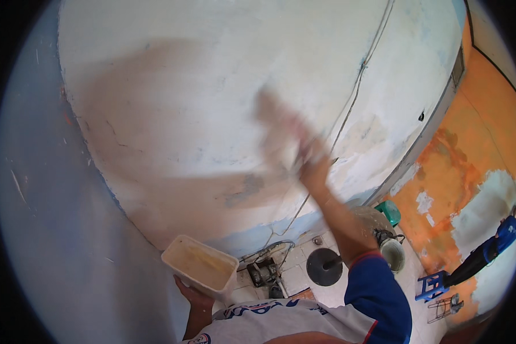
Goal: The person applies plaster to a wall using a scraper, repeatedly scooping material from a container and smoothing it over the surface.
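Observation:
At the lower left, my left hand [194, 293] grips a pale rectangular plastic tub [209, 284] from below and the side. Cloudy, whitish-beige liquid [199, 264] covers the bottom of the tub. My right arm is stretched up toward the white wall [223, 92], and my right hand [313, 156] is smeared by motion. Its fingers seem closed round a blurred brush-like tool [268, 103], whose darker end is at or close to the wall. Whether it touches the wall I cannot tell. Damp-looking darker patches and shadows mark the wall.
A cable [350, 109] runs down the white wall. On the tiled floor are a pump [264, 272], a dark round base with a post [324, 267], a bucket [393, 255] and a green container [389, 212]. By the orange wall [441, 166], another person [487, 246] stands at a blue stool [432, 286].

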`<state>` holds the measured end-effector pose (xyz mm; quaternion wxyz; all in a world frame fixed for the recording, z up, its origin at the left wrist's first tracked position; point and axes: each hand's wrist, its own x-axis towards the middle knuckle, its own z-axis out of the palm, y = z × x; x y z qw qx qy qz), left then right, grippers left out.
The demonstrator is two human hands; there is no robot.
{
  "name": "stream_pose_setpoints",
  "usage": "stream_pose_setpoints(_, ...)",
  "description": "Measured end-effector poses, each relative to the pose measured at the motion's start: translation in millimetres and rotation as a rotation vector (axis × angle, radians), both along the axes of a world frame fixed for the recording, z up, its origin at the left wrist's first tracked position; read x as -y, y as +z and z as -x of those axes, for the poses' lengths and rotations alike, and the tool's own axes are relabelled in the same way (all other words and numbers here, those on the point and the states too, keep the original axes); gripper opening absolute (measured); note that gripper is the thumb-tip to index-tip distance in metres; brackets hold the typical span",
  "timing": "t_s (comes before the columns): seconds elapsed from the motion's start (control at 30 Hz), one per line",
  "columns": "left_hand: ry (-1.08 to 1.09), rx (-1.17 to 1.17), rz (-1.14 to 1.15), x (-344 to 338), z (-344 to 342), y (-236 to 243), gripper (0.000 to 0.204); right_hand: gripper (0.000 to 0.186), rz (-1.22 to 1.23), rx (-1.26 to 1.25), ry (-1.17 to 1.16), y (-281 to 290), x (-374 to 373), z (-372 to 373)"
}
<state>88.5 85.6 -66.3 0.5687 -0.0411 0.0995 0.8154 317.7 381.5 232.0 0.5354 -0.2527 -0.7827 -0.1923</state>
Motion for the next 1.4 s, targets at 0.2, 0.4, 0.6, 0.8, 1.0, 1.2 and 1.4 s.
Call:
stream_pose_setpoints(0.2,-0.019,-0.037,0.051,1.1,-0.3,6.9,0.079,0.05,-0.092,-0.124,-0.327,118.6,-37.1,14.0)
stream_pose_setpoints(0.4,0.012,-0.08,0.007,-12.5,-3.6,23.6,0.08,0.057,0.055,0.227,0.058,-95.5,41.4,51.8)
stream_pose_setpoints(0.6,-0.004,-0.078,-0.004,-8.2,-2.0,22.1,0.079,0.039,0.117,-0.211,-0.132,89.5,20.8,-0.8)
stream_pose_setpoints(0.8,-0.062,0.007,-0.008,-18.0,-7.9,13.6,0.079,0.064,-0.02,0.022,-0.313,-0.3,-13.4,54.0)
stream_pose_setpoints(1.0,-0.027,-0.005,0.052,-17.1,-7.9,13.5,0.079,0.065,0.247,0.001,0.031,-19.2,43.7,30.9)
stream_pose_setpoints(1.2,-0.05,-0.052,0.0,-6.6,-11.1,7.7,0.079,0.055,0.156,-0.163,-0.273,117.7,-2.2,14.2)
stream_pose_setpoints(1.4,-0.023,-0.032,0.078,-11.2,-11.7,18.7,0.079,0.057,0.091,0.15,-0.065,-32.8,39.4,50.2)
